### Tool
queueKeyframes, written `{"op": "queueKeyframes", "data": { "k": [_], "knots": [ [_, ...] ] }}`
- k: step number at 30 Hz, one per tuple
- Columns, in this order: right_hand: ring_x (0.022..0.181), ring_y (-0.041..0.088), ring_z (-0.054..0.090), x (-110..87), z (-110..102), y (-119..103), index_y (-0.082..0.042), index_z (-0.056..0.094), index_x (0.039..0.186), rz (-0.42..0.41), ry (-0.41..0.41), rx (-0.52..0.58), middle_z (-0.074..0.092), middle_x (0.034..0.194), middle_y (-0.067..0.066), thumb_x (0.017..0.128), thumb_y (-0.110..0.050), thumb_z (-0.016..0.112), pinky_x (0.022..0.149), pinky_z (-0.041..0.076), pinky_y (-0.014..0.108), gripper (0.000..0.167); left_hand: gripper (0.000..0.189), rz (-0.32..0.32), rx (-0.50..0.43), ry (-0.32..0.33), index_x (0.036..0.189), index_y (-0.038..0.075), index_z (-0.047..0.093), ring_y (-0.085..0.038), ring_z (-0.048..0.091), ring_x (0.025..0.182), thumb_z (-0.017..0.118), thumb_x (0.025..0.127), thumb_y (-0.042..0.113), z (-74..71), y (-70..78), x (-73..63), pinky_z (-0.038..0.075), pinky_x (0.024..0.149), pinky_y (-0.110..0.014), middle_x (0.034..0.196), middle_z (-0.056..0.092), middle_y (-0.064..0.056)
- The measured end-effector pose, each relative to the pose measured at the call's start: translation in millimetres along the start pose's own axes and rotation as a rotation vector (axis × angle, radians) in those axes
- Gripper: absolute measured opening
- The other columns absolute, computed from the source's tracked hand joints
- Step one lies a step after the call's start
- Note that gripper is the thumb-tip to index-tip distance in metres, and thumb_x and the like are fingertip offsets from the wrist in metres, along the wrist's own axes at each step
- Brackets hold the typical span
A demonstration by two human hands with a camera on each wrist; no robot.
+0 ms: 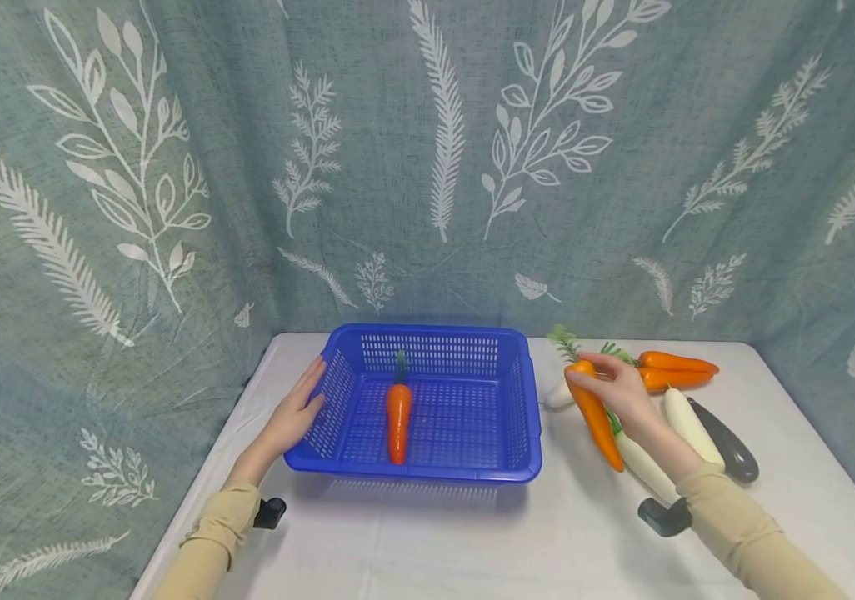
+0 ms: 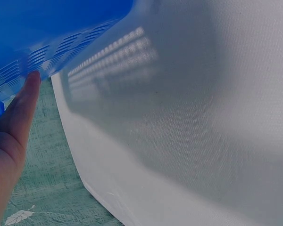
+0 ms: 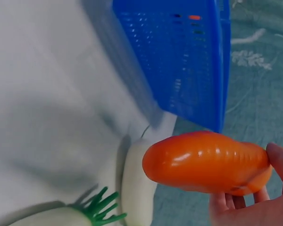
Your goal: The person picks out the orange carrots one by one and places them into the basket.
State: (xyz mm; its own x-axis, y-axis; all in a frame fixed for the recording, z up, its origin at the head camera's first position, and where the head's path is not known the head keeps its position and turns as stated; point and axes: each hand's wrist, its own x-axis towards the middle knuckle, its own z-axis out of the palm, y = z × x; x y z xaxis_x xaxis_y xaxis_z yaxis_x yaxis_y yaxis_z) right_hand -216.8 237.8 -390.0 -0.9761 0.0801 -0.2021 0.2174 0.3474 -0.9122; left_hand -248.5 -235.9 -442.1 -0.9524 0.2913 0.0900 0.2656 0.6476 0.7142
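Note:
My right hand [image 1: 622,392] pinches an orange carrot [image 1: 594,417] near its leafy top, thumb on one side and fingers on the other. The carrot's tip points down toward the front, and it hangs over the vegetables at the basket's right. In the right wrist view the same carrot [image 3: 203,162] lies across the lower right, tip to the left. My left hand [image 1: 291,421] rests with straight fingers against the left side of the blue basket [image 1: 427,475]. A redder carrot [image 1: 398,421] with green leaves lies inside the basket. In the left wrist view a fingertip meets the slotted basket wall [image 2: 42,59].
Right of the basket lie two orange carrots [image 1: 678,371], a dark eggplant [image 1: 723,440], a pale long vegetable [image 1: 692,425] and a white radish [image 1: 645,467] with green leaves. Another white radish [image 3: 137,183] lies beside the basket. A patterned green curtain [image 1: 412,167] hangs behind the white table [image 1: 427,550].

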Motion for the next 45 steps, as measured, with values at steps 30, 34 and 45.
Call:
{"op": "queueKeyframes", "data": {
  "k": [30, 34, 45],
  "knots": [
    [0.122, 0.035, 0.051, 1.1, 45, -30, -0.003, 0.046, 0.138, -0.048, -0.007, 0.094, 0.049, 0.138, 0.022, 0.09, -0.026, 0.065, 0.106, 0.042, 0.045, 0.057, 0.053, 0.002, -0.009, 0.003, 0.148, -0.007, 0.019, -0.045, 0.009, 0.144, 0.036, 0.099, 0.003, -0.2, 1.3, 0.1, 0.012, 0.116, -0.06, 0.157, 0.01, -0.024],
    [0.122, 0.034, 0.049, 1.1, 52, -33, -0.002, 0.044, 0.139, -0.045, -0.023, 0.13, 0.048, 0.138, 0.022, 0.091, -0.023, 0.064, 0.108, 0.04, 0.045, 0.057, 0.053, 0.0, -0.009, 0.004, 0.148, -0.007, 0.018, -0.045, 0.01, 0.144, 0.036, 0.099, 0.003, 0.7, 1.1, -0.4, 0.012, 0.116, -0.06, 0.157, 0.01, -0.024],
    [0.122, 0.034, 0.051, 8.8, 69, -29, -0.001, 0.047, 0.137, -0.048, -0.01, 0.191, 0.05, 0.136, 0.022, 0.09, -0.021, 0.064, 0.104, 0.042, 0.042, 0.054, 0.053, -0.012, -0.012, 0.003, 0.148, -0.006, 0.018, -0.045, 0.009, 0.144, 0.036, 0.099, 0.003, 0.5, 2.8, -1.6, 0.011, 0.116, -0.06, 0.157, 0.01, -0.024]
  ]
}}
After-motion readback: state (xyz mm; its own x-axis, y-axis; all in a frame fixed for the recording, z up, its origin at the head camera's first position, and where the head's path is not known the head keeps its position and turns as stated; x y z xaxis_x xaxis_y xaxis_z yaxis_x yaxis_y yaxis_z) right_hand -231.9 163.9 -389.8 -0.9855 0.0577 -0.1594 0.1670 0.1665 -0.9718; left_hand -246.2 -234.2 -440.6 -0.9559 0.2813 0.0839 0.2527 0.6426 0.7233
